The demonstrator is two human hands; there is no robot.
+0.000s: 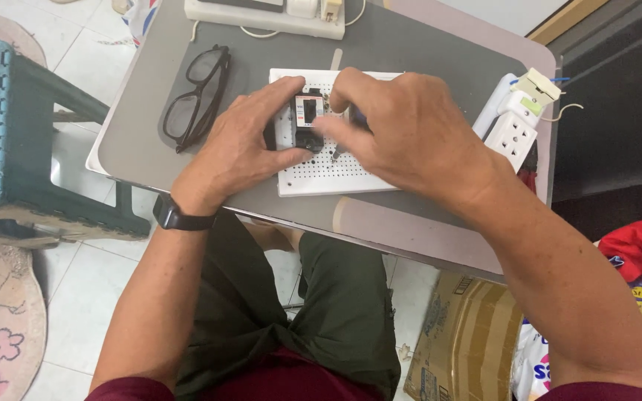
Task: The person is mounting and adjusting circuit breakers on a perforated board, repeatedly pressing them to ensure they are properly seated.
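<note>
Grey table [410,52]: both hands curled over breaker [307,119] on pegboard [321,174].

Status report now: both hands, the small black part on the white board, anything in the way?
Left hand holds black part on perforated board. Right hand pinches beside it. Glasses lie apart, left.

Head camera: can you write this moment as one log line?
left hand: steadies black breaker | right hand: at its side | base: white perforated board | nearby: glasses

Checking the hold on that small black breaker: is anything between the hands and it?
Nothing visible. The left hand grips the black breaker directly on the white perforated board, and the right hand touches its right side. The eyeglasses lie apart, to the left.
</note>
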